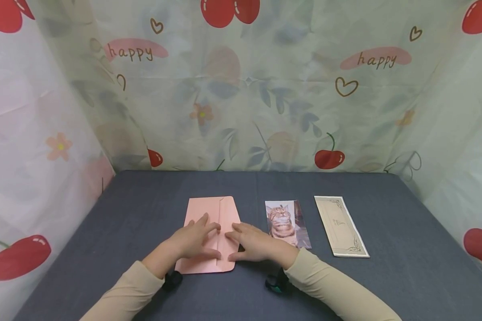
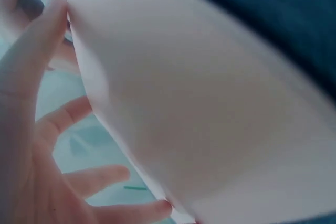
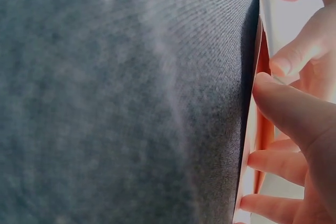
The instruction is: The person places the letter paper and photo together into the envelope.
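Grey cloth table [image 1: 104,249], walled on three sides by a cherry-print "happy" curtain [image 1: 241,89]. Pink envelope [image 1: 213,223] lies flat at table centre, long axis toward 12 o'clock, flap seam running lengthwise.

Left hand [image 1: 194,243] rests on the envelope's near half, fingers spread and mostly straight, pointing toward 2 o'clock; thumb along the bottom. Not gripping, just pressing flat. Right hand [image 1: 253,243] comes in from 3 o'clock, fingertips on the envelope's right edge near the seam, thumb low at the near corner; right-wrist view shows the thumb and fingers working that edge, looks like a light pinch but can't tell for sure.

Handling: thin paper, light, floppy, creases easily, slides on cloth. Best held at the long right edge or flap, other palm pinning it.

Cat photo [image 1: 287,223] at 3 o'clock of the envelope, just beside the right hand, untouched. Cream card [image 1: 340,226] further right, well apart.
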The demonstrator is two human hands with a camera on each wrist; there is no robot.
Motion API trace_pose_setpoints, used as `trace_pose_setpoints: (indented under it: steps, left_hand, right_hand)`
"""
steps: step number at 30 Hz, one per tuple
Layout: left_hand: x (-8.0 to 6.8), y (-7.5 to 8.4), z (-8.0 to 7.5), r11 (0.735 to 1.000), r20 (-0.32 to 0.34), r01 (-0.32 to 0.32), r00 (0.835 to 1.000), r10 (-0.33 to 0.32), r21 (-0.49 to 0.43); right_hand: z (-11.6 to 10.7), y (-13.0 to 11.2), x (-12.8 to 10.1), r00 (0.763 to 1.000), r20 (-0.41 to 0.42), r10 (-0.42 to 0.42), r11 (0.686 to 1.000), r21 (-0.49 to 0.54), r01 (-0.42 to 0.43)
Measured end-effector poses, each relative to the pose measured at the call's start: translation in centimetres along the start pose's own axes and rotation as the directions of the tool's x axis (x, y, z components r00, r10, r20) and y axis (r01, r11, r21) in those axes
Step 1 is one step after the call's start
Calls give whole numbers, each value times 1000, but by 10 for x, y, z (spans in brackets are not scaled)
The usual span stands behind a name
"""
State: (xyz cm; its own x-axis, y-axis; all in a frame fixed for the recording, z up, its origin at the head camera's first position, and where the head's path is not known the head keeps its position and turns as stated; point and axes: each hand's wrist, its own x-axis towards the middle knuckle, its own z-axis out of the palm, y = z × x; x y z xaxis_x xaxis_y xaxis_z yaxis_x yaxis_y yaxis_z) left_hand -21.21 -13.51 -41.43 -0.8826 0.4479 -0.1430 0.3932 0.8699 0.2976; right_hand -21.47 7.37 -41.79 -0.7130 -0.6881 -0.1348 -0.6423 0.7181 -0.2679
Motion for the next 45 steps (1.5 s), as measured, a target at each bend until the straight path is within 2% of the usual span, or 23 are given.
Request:
trace_pose_setpoints:
  steps: [7, 14, 24, 29, 36, 42, 45]
  left_hand:
    - [-1, -6, -4, 998, -12, -61, 998, 61, -12]
    - [-2, -10, -6, 998, -5, -63, 998, 63, -6]
    - [-2, -13, -7, 993, -48, -114, 992, 114, 6]
    - [-2, -12, -7, 993, -39, -116, 993, 115, -23]
    - [0, -12, -6, 996, -13, -88, 996, 88, -30]
    - [1, -12, -7, 997, -5, -77, 997, 77, -15]
    - [2, -12, -7, 997, -3, -76, 997, 76, -13]
  right_hand:
    - [0, -1, 0, 1000, 8, 7, 1000, -3, -7]
    - [1, 0, 1, 1000, 13, 13, 1000, 1, -13]
    - [4, 3, 0, 1000, 6, 4, 1000, 16, -4]
    - [4, 4, -1, 1000, 1, -3, 1000, 30, 3]
    - [1, 7, -5, 995, -88, -52, 995, 83, 59]
    - [-5, 13, -10, 988, -151, -41, 985, 158, 65]
    - [-8, 17, -13, 976, -210, -52, 978, 187, 93]
